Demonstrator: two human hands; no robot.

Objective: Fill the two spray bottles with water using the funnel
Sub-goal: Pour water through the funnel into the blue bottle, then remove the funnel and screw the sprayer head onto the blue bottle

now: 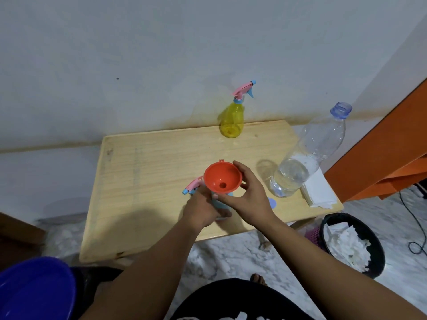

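Reaching over the table (147,172), the right hand (248,199) pinches the orange funnel (222,177) rim above the blue spray bottle (218,205); left hand (203,211) fingers wrap that bottle. Yellow spray bottle (232,121) stands beyond.

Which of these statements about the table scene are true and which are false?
1. The orange funnel is held by the right hand. True.
2. The yellow spray bottle lies on its side. False: it stands upright near the wall.
3. The big clear water bottle has its cap on. False: its neck is open.
4. The left hand grips the blue spray bottle. True.
5. The bin holds crumpled paper. True.
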